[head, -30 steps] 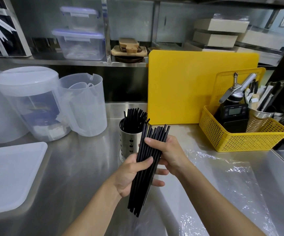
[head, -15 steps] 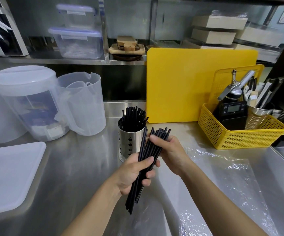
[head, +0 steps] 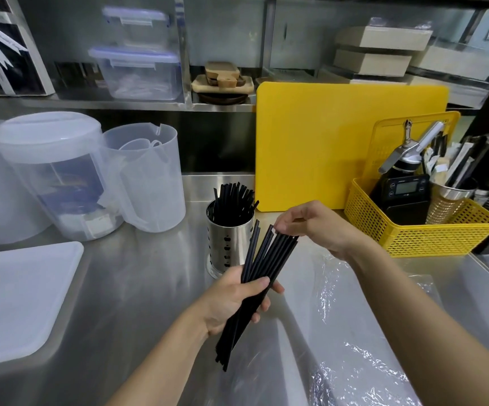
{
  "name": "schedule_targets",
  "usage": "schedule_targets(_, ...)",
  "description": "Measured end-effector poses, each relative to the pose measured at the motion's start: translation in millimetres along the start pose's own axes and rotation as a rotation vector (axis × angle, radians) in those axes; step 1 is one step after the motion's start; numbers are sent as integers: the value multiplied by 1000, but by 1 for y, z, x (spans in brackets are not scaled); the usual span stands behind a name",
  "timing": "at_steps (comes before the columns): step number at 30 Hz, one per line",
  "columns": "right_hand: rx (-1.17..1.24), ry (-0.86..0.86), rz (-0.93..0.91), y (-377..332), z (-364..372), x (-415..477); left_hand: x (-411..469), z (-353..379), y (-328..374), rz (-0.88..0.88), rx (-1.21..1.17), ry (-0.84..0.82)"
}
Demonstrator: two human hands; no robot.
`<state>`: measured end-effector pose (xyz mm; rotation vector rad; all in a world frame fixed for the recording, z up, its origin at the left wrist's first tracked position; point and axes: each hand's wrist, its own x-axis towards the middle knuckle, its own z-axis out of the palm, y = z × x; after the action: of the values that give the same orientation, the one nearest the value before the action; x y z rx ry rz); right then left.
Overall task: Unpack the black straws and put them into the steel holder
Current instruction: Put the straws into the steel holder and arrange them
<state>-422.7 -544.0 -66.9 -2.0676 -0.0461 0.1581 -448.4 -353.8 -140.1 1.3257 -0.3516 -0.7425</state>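
A loose bundle of black straws (head: pixel 262 268) slants up to the right above the counter, fanned at its upper end. More straws stand upright in the perforated steel holder (head: pixel 229 243) just behind it.

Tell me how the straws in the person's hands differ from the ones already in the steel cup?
The held straws lean tilted above the counter, gripped by the left hand and touched at the tips by the right hand; the straws in the steel holder stand nearly upright, untouched. Both bunches are black.
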Motion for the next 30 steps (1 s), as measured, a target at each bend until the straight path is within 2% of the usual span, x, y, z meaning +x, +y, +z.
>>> schedule_targets(4,90,106,-46,1,3,2,-2,-4,1,-26,-16,29)
schedule_targets(11,171,32,-72,2,6,4,-3,-11,-1,-5,-56,-4)
schedule_targets(24,112,-87,-101,0,4,5,-7,-12,-5,-31,5,-99)
schedule_targets(28,-33,-147,-97,-1,1,7,-8,-12,-7,-48,10,-137)
schedule_targets(30,-66,-93,-141,-4,0,6,-8,-13,-5,-40,-8,-141)
